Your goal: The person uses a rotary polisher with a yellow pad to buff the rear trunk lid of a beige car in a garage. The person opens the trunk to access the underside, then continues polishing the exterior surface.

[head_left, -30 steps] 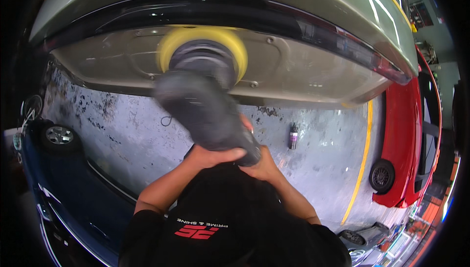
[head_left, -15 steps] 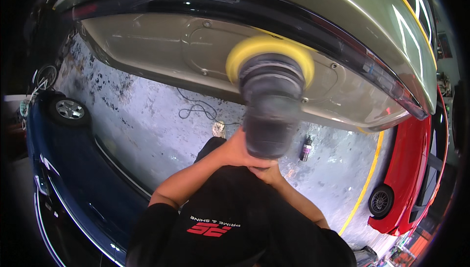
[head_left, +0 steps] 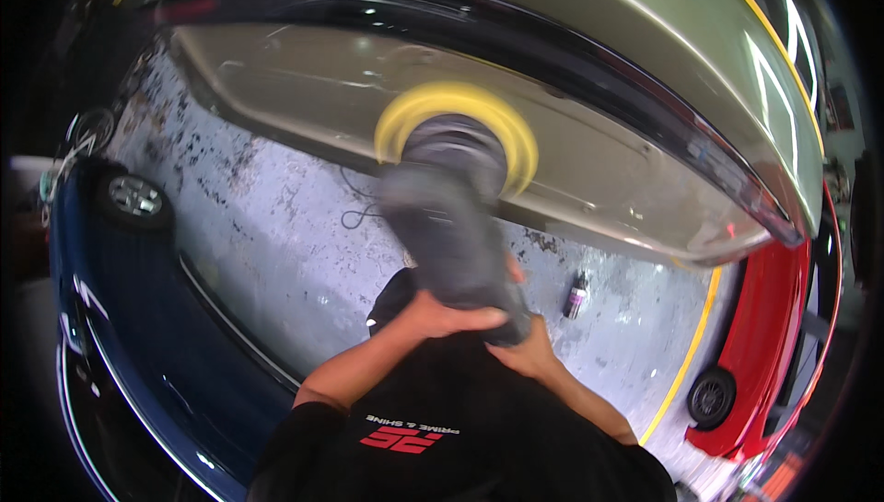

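Both of my hands grip a black power polisher, blurred by motion. My left hand wraps its body near the rear, thumb across the top. My right hand is closed round the back end, its fingers partly hidden behind the tool. At the far end a round yellow polishing pad is smeared as if spinning. It lies over the beige lower panel of a car; whether it presses fully flat I cannot tell. A dark trim strip runs above the panel.
A dark blue car stands to the left and a red car to the right. On the worn grey floor are a small dark bottle, a cable and a yellow line.
The polisher and its pad have shifted left along the panel, and the tool body now tilts more. My hands have moved slightly nearer to me. The view has also shifted a little.
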Tool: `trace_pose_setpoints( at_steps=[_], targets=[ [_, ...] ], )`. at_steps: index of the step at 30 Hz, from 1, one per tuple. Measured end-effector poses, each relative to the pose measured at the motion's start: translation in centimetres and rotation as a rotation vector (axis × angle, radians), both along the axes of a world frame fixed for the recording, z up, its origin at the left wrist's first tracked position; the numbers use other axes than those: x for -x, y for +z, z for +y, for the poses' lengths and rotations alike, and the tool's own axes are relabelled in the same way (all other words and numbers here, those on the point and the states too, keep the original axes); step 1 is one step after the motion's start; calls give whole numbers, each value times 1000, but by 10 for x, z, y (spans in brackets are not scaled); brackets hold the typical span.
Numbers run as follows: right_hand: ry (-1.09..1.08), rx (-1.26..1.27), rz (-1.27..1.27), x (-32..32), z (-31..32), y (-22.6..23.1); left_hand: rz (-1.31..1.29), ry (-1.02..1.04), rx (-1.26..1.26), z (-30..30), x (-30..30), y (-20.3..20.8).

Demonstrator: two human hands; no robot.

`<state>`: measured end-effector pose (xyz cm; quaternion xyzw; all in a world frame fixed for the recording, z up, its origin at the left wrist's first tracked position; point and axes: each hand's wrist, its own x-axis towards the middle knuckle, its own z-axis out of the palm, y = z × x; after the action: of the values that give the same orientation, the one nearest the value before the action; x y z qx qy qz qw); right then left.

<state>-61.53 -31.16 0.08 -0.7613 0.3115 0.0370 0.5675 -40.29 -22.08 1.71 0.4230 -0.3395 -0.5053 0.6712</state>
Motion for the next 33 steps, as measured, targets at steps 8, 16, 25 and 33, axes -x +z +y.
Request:
trace_pose_setpoints(
  at_steps=[8,16,25,33],
  targets=[
    [16,-22,18,-23,3,8,43,63,70,12,-12,-11],
    [230,51,173,-106,26,46,425,418,57,66,-55,-18],
    [-1,2,100,-125,33,75,222,317,111,33,-94,31],
    [-103,45,78,-124,42,84,202,269,109,30,-97,41]
  ],
)
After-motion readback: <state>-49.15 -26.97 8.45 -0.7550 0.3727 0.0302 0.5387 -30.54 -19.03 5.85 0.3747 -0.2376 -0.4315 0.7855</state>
